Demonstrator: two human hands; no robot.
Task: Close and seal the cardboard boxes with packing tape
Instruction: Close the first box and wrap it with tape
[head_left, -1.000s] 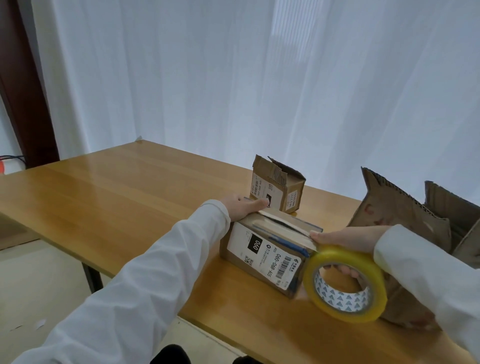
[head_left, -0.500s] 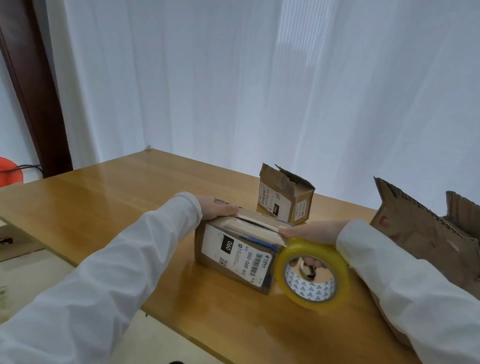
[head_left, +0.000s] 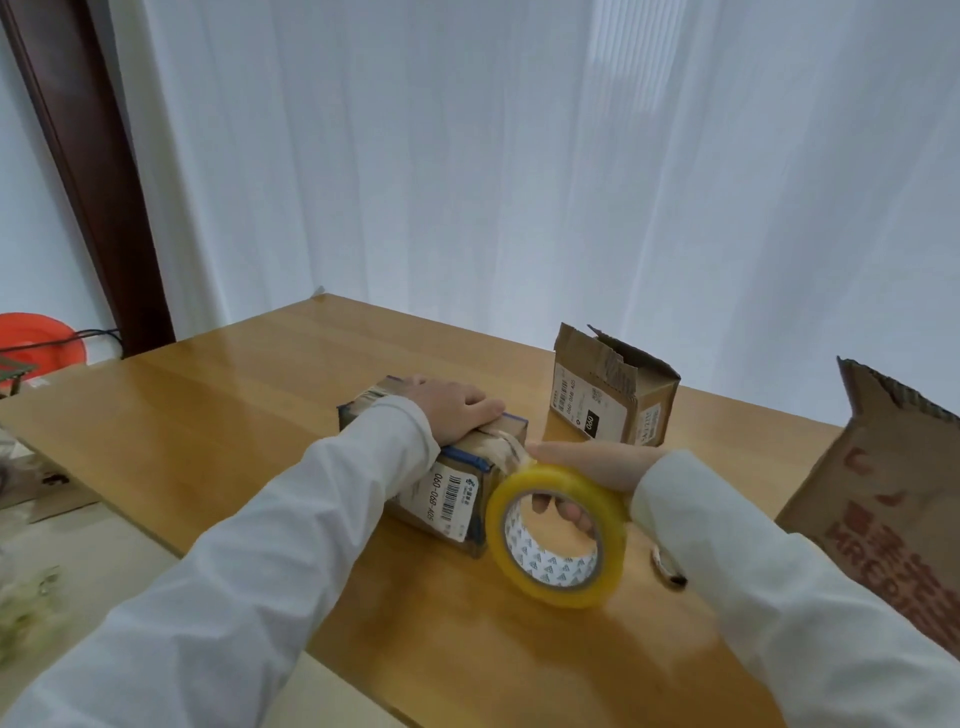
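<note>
**Now the tape meets the box**

Right at the near edge of the wooden table, the left hand lies flat on top of the closed cardboard box, fingers straight and together, pressing the flaps down. Just beside the box's right end, the right hand grips the yellowish roll of packing tape, fingers curled through its core and thumb along the outer rim. A short strip of tape stretches from the roll onto the box top. Behind them stands a smaller box, its flaps open. A bigger open box sits at the right. White curtains hang behind.
</note>
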